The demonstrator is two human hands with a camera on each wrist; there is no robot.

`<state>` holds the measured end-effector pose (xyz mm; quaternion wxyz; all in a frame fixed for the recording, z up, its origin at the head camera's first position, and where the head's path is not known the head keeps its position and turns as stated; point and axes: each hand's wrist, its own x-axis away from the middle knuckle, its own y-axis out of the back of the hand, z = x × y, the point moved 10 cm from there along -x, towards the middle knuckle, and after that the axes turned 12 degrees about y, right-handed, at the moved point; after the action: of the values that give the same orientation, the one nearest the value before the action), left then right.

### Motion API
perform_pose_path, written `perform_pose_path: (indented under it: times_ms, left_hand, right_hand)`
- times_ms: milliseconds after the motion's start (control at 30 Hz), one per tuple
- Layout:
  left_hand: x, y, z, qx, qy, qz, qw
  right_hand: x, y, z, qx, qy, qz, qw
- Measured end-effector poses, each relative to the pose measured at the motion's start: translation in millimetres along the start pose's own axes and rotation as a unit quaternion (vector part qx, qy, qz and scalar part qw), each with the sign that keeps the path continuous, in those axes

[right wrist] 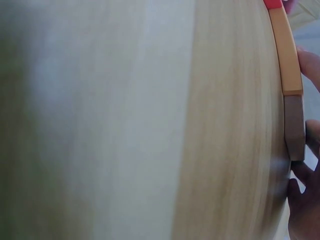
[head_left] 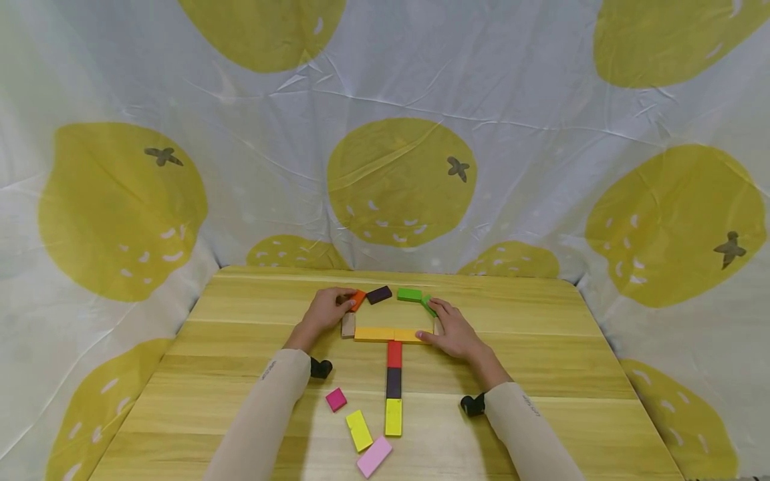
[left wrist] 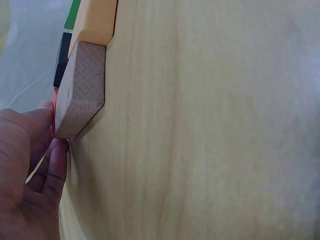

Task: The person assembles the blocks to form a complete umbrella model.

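My left hand point(head_left: 325, 309) pinches an orange block point(head_left: 358, 300) between thumb and fingers at the left of a ring of blocks. Below it stands a plain wooden block point(left wrist: 85, 85), close to those fingers in the left wrist view. Across the ring, my right hand point(head_left: 455, 333) rests with fingertips on a slanted green block point(head_left: 428, 306) and the thumb on a yellow-orange block point(head_left: 411, 335). A second wooden block point(right wrist: 295, 127) sits beside these fingers, partly hidden in the head view. A dark block point(head_left: 379, 294) and a bright green block point(head_left: 410, 294) form the top.
From the ring's base a straight row runs toward me: red block point(head_left: 394, 354), dark purple block point(head_left: 394, 383), yellow block point(head_left: 394, 417). Loose at the front left lie a magenta cube point(head_left: 336, 399), another yellow block point(head_left: 359, 430) and a pink block point(head_left: 375, 457). A lemon-print cloth point(head_left: 403, 93) hangs behind the table.
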<state>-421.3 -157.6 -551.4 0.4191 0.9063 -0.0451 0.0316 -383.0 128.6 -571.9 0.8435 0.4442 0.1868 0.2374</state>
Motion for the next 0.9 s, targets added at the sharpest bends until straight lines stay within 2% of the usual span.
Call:
perform_pose_path:
  times_ms: [200,667,900]
  left_hand:
    - [-1.9,-1.8,2.9,0.009,0.007,0.002,0.9999]
    - [0.1,-1.5,-2.5,-0.004,-0.01,-0.011,0.9999]
    - [1.9,-1.7,-3.9,0.004,-0.012,-0.014,0.9998]
  right_hand:
    - [-0.2,-0.3,-0.7,0.004,0.0,0.0,1.0]
    - [0.0,0.4,-1.2,0.001,0.0,-0.007,1.0]
    - [-0.3,0.2,-1.8,0.005,-0.001,-0.009,1.0]
